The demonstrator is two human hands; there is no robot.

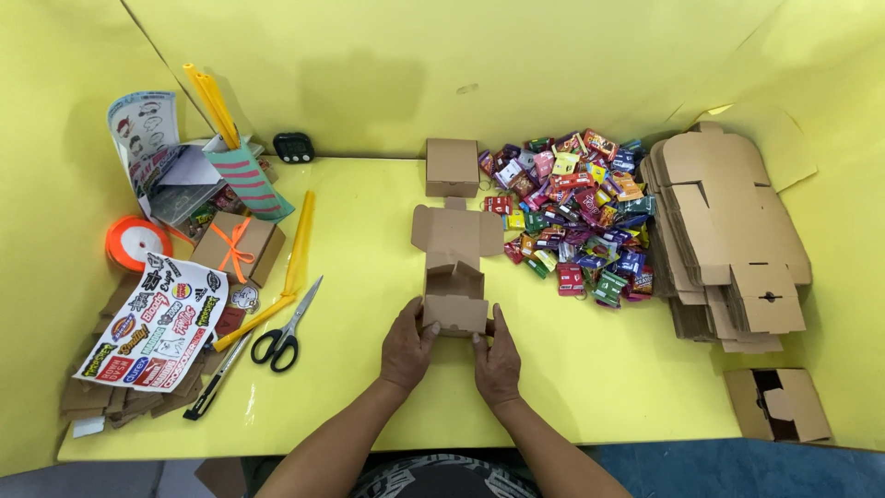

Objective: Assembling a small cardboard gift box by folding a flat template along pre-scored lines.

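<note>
A small brown cardboard box (454, 277), half folded with its lid flap lying open toward the back, rests on the yellow table (359, 277). My left hand (407, 347) presses against its left side and my right hand (497, 361) against its right side, both gripping the near end. A closed folded box (452, 167) stands farther back. To the right lies a heap of colourful wrapped candies (576, 214).
A stack of flat unfolded box blanks (728, 235) sits at the right, another box (779, 403) below it. At the left are scissors (286, 330), a yellow strip (297, 244), a ribboned box (239, 247), an orange ribbon spool (136, 242), a sticker sheet (157, 323) and a small timer (294, 147).
</note>
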